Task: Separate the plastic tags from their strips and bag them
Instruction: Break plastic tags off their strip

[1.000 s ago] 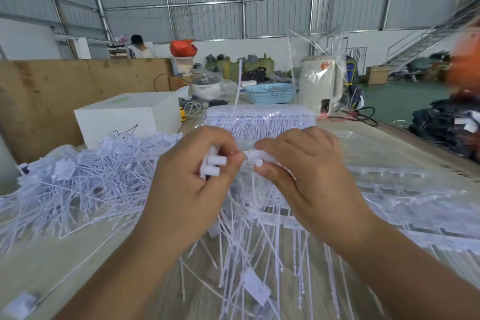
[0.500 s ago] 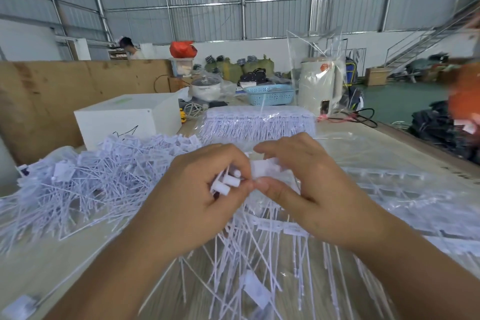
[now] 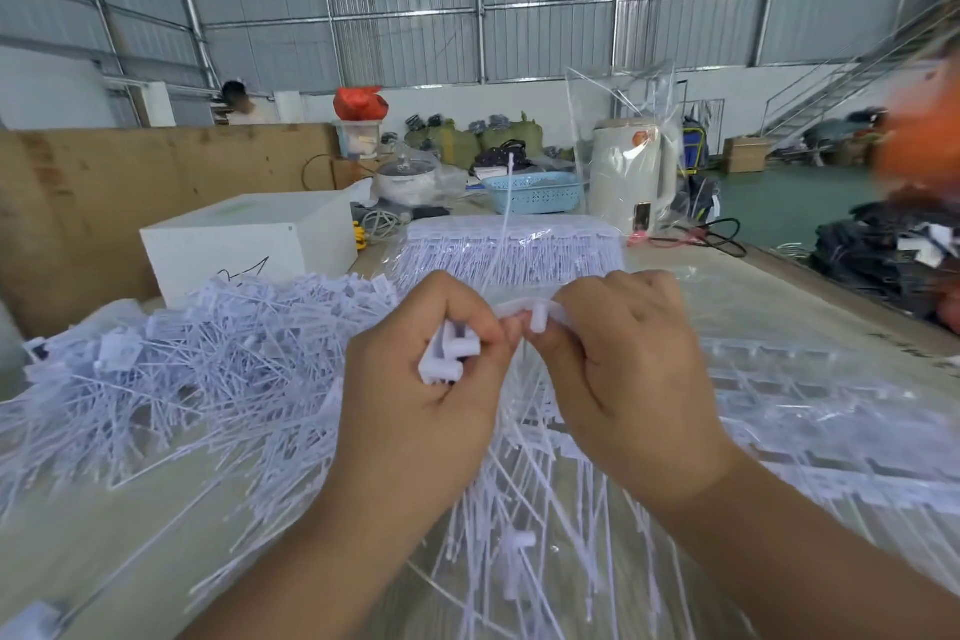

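Left hand (image 3: 415,395) clamped on 2 loose tags (image 3: 449,359); right hand (image 3: 628,379) pinching strip (image 3: 524,309), fingertips touching above pile (image 3: 182,369).

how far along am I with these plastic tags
Done: a loose tag pile lies on the left. In hand: your left hand holds separated tags while your right hand grips the strip. Left: bagged strips behind and more strips on the right; the pile is unbagged.

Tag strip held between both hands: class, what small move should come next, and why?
Probably the right hand twists the next tag off the strip. It pinches the strip's end while the left hand holds freed tag heads, and one tail stands attached.
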### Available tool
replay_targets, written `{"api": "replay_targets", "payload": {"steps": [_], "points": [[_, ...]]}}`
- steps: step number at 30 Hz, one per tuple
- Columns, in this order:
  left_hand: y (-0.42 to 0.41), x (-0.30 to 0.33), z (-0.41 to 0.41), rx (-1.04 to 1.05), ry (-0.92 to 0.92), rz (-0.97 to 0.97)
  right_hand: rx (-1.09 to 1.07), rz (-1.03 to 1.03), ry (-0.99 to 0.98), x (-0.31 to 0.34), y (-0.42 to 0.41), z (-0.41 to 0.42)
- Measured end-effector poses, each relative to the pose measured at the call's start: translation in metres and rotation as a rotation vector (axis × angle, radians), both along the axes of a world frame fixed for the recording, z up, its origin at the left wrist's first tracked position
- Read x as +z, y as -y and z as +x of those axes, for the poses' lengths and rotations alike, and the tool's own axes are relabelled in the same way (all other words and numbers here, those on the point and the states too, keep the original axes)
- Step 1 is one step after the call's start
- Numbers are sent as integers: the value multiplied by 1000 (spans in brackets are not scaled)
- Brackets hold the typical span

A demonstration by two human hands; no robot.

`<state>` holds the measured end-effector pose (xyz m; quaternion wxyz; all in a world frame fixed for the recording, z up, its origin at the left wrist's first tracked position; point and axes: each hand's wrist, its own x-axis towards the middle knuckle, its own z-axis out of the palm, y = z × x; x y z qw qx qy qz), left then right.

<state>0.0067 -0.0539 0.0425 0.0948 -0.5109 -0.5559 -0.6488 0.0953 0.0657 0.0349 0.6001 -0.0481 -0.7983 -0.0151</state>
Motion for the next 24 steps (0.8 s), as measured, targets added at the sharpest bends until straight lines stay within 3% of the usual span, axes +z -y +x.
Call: {"api": "replay_targets", "payload": {"steps": [12, 19, 24], "points": [[0, 1, 11, 9, -5, 145, -34, 41, -93, 4, 12, 1], [-2, 1, 9, -68, 147, 153, -28, -21, -95, 3, 16, 0], [-1, 5, -4, -186, 416, 187, 8, -127, -127, 8, 13, 1]]}}
